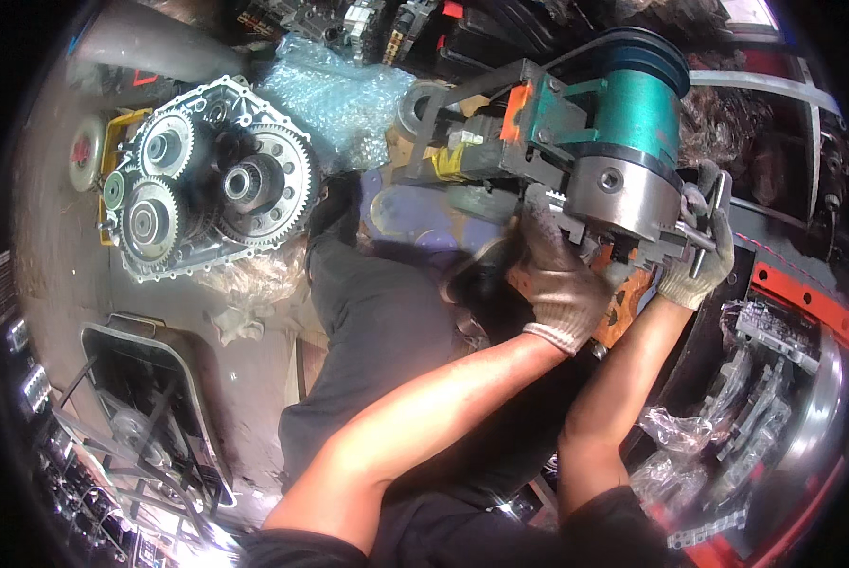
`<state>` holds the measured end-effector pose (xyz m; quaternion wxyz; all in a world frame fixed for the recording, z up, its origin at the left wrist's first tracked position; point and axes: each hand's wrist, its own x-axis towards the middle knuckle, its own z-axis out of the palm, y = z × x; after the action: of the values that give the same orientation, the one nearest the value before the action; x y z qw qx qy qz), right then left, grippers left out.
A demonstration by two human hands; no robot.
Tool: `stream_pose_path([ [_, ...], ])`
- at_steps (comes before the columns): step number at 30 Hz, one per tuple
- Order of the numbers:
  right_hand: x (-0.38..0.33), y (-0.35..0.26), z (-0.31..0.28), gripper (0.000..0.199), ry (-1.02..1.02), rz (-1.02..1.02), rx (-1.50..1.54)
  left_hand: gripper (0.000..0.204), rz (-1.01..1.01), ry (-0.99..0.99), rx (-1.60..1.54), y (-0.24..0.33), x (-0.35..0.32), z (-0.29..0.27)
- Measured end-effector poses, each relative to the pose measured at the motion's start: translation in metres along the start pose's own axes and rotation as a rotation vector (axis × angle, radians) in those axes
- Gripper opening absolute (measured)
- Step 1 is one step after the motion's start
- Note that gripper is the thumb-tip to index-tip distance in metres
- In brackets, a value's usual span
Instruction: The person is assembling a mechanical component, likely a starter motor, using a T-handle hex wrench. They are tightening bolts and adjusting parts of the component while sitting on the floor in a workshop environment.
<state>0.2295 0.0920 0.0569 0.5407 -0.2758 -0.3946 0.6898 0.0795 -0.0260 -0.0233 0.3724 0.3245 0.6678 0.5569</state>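
Note:
A steel lathe chuck [623,194] sits at the front end of a green cylindrical spindle housing [637,114]. A stepped chuck jaw [568,210] juts out on its left. My left hand [562,275], in a grey-and-cream knit glove, is curled against the chuck's left underside beside that jaw. What its fingers close on is hidden. On the right, my gloved right hand [704,256] is wrapped round the crossbar of a T-handled chuck key [697,237]. The key's shaft meets the chuck's side.
An open gearbox housing [297,204] with several large gears stands at left, near bubble wrap [325,95]. A black frame-like tray [159,379] lies lower left. Plastic-wrapped metal parts [727,426] sit at right, below a red bar [803,303]. A black pulley [637,52] tops the spindle.

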Motion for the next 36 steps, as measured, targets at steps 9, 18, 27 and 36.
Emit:
stream_pose_path([
  [9, -0.004, 0.002, 0.003, 0.056, 0.222, -0.12, -0.176, 0.14, 0.045, -0.015, -0.302, -0.003, 0.005, -0.011],
  [18, -0.003, 0.012, 0.012, 0.032, 0.306, -0.25, -0.496, 0.135, 0.018, -0.013, -0.176, 0.014, 0.005, -0.01],
  [27, -0.013, -0.003, 0.027, 0.047, 0.243, -0.11, 0.038, 0.117, -0.049, -0.045, -0.249, 0.024, -0.008, -0.002],
  [36, -0.033, -0.006, -0.038, 0.034, 0.21, -0.461, -1.338, 0.06, 0.205, -0.13, 0.104, -0.019, 0.005, -0.014],
])
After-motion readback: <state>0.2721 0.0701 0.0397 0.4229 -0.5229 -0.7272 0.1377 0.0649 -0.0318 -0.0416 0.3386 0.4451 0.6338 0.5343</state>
